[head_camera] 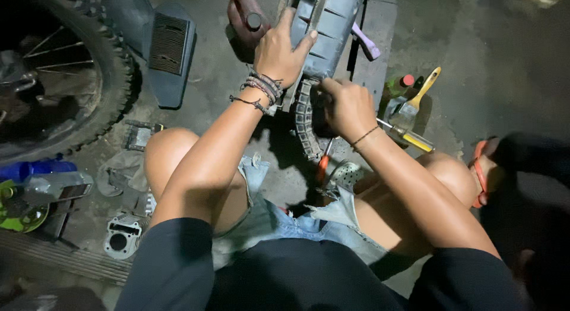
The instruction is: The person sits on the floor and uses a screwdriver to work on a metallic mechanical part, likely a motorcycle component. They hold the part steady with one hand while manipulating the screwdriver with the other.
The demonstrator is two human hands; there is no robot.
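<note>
I crouch over a grey ribbed engine casing [328,17] lying on the concrete floor. My left hand [280,49], with several braided bracelets on the wrist, presses flat on the casing's left side. Lower on the casing's near end, beside a small knobby wheel [304,118], my right hand [349,106] is closed around a dark tool; its tip is hidden by my fingers. A screwdriver with an orange handle [322,165] lies on the floor under my right forearm.
A motorcycle's spoked tyre [89,67] and dark seat part [169,49] fill the upper left. A paintbrush [415,100], yellow-handled tool [415,139], small bottle [401,84], cylinder part [122,237], blue bottle [35,168] and another person's foot in an orange sandal [484,174] lie around.
</note>
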